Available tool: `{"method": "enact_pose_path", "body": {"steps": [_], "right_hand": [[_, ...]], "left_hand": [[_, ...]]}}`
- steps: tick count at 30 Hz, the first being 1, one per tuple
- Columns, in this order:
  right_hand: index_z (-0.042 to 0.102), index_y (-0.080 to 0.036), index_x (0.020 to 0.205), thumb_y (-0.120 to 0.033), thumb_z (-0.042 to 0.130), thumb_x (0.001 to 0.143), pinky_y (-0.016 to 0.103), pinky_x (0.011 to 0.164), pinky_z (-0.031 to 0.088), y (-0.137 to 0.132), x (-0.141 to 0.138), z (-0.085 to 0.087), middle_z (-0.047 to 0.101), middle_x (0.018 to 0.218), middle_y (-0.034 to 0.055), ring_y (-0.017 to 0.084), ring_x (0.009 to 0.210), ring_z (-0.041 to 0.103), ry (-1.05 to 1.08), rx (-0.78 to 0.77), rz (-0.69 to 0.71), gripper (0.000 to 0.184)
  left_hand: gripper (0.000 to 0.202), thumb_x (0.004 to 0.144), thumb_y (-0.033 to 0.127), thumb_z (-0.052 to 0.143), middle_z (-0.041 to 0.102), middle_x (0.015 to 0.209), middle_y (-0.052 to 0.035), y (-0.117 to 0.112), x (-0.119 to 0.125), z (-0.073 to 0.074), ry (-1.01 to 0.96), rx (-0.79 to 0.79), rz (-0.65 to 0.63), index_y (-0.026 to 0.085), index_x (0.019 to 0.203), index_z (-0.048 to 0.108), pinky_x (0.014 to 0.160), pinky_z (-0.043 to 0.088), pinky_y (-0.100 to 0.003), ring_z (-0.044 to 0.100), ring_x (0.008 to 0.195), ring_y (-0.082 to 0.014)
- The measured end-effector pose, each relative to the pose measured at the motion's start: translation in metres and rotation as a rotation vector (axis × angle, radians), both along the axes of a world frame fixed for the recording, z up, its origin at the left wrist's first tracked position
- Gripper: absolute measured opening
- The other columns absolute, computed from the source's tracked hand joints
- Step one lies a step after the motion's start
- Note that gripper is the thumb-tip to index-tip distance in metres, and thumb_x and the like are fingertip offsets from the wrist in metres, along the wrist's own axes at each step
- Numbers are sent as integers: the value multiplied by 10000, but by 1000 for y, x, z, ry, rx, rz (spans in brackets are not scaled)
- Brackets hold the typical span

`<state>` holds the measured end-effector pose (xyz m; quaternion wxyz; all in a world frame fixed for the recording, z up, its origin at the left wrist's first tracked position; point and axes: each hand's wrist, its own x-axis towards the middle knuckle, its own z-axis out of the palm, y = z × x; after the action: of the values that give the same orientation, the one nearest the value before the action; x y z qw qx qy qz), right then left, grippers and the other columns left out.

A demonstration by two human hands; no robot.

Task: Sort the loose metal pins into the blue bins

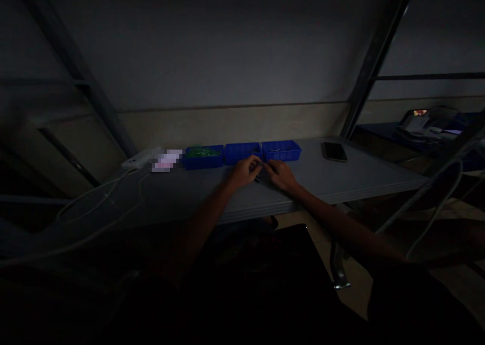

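Observation:
In the dim head view, my left hand and my right hand meet at the front of a grey table. The fingers of both are pinched together around something small that I cannot make out. Just below them a small dark piece shows by the left fingertips. Behind the hands stand three blue bins in a row. The left bin has green, shiny plastic-looking material in it. The middle bin and the right bin hold small items too dark to name.
A phone lies on the table's right side. At the left are a white object, a blurred-out pinkish patch and pale cables. Metal posts rise at both sides. Another table with devices stands far right.

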<state>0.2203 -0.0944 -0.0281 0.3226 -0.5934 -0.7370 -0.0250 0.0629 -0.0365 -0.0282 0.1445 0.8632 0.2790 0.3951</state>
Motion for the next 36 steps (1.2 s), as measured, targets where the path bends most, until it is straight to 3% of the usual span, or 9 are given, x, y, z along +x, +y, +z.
{"method": "enact_pose_path", "body": {"steps": [9, 15, 21, 25, 29, 36], "right_hand": [[585, -172, 789, -317, 346, 912, 244, 634, 309, 2, 1, -2, 621, 726, 47, 149, 672, 524, 23, 14, -13, 305], [559, -178, 742, -304, 347, 902, 227, 588, 304, 3, 2, -3, 590, 663, 20, 131, 607, 505, 172, 68, -11, 295], [528, -179, 713, -335, 333, 902, 210, 585, 316, 1, 2, -2, 540, 625, -10, 113, 599, 483, 285, 70, 63, 314], [527, -182, 710, -349, 324, 906, 210, 574, 319, 1, 2, -2, 538, 620, -10, 117, 598, 495, 314, 47, 42, 328], [532, -178, 699, -362, 316, 913, 222, 573, 321, 2, 2, -2, 549, 610, 4, 128, 585, 512, 288, 26, 47, 355], [554, -173, 758, -303, 310, 919, 232, 597, 325, 5, 1, -6, 598, 661, 32, 136, 593, 518, 175, 48, -5, 320]], "left_hand": [[123, 836, 243, 454, 635, 807, -19, 0, 2, 2, 16, 14, 36, 174, 854, 554, 730, 461, -248, 592, 760, -135], [184, 788, 309, 555, 631, 738, -12, -2, 5, -4, 44, -59, -31, 164, 902, 551, 653, 470, -234, 595, 681, -126], [188, 721, 275, 618, 623, 696, 2, -4, 6, -7, 97, 13, 80, 171, 870, 568, 601, 446, -230, 564, 618, -119], [133, 778, 277, 557, 649, 743, -11, -9, 8, -2, 65, 17, 72, 181, 869, 563, 641, 459, -233, 596, 661, -126], [179, 822, 302, 515, 657, 783, -29, -8, 7, -1, -28, 0, 90, 182, 953, 544, 694, 469, -244, 620, 729, -143], [200, 828, 309, 516, 631, 719, 5, -3, 7, -4, -20, 2, 67, 196, 989, 551, 652, 450, -213, 602, 673, -120]]}}
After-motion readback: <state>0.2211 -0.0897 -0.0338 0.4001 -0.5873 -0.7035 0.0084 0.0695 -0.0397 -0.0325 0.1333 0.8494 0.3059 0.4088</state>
